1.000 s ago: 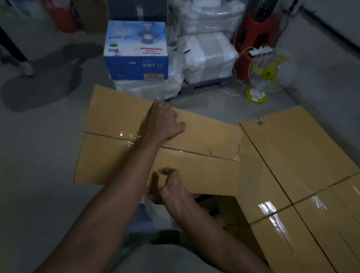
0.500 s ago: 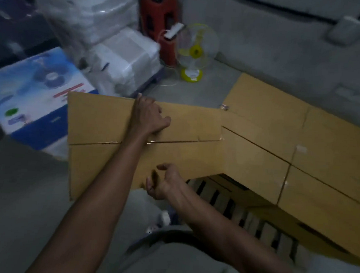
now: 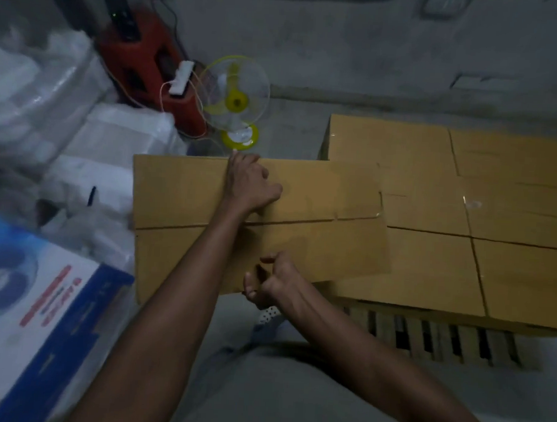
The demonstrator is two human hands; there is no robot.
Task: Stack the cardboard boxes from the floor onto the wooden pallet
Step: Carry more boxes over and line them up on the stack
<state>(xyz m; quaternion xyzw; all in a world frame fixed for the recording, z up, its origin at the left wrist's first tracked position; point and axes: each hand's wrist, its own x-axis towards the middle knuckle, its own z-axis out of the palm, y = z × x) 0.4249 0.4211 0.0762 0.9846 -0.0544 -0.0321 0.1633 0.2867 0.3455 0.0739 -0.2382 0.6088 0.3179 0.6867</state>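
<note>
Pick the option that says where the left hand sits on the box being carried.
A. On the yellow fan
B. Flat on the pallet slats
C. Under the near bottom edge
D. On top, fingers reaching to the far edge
D: the left hand lies on top of the carried box with its fingers curled at the far edge, while the right hand grips the near edge.

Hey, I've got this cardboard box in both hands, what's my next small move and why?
Probably swing the held box rightward and set it atop the stacked boxes on the pallet: left hand and right hand grip it, its right end overlapping them.
</note>
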